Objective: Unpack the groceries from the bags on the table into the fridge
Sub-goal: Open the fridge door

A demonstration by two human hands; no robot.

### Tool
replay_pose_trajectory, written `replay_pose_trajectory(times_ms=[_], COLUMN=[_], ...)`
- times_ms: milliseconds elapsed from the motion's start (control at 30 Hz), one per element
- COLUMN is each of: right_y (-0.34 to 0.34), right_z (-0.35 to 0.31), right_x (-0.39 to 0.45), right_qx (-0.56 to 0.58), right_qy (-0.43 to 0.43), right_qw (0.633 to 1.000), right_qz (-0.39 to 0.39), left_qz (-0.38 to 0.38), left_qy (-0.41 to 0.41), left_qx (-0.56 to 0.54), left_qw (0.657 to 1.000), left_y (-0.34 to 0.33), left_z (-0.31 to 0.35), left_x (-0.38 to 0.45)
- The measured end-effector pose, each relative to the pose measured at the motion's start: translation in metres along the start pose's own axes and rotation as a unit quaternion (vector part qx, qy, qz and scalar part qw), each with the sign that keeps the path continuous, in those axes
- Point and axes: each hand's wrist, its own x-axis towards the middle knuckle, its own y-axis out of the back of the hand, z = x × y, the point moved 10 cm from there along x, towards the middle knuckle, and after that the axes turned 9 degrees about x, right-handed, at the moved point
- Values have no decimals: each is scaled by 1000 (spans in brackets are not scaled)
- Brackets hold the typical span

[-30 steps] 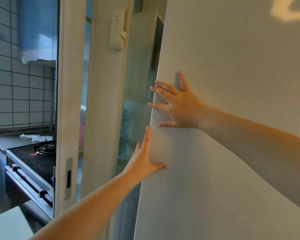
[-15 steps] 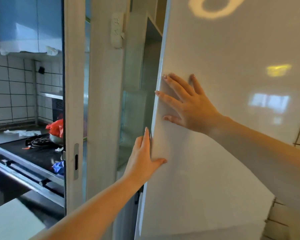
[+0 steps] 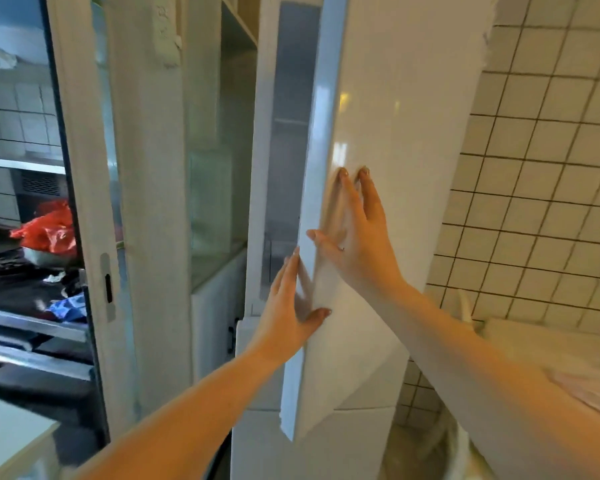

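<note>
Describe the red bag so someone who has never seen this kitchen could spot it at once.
Look left of the white fridge door, past the white sliding door frame, into the tiled kitchen. On the dark stovetop sits a crumpled red plastic bag, over a metal bowl. It is the only bright red thing there.

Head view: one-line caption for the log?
Both hands, left hand and right hand, flat on the white fridge door, which stands ajar.

1. Your view takes in a dark stovetop (image 3: 21, 289) at left, carrying a red plastic bag (image 3: 47, 232) atop a metal bowl (image 3: 45, 258).
2. A blue wrapper (image 3: 68, 305) lies near its front edge.
3. A white countertop corner (image 3: 11, 431) shows lower left.
</note>
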Motion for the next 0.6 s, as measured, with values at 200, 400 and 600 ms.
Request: replay_pose_trajectory(times_ms=[200,400,600], right_y=[39,88,153], right_z=[2,22,45], right_x=[-44,-92,-145], right_qx=[12,61,128], right_qy=[-66,-122,-183], right_qw=[998,990,973], right_qz=[21,44,49], left_qz=[-30,-52,-51], left_qy=[-10,17,56], left_qx=[-27,-68,-78], left_qw=[999,996,994], left_y=[-34,-83,-137], left_z=[40,67,118], left_x=[-33,-70,-110])
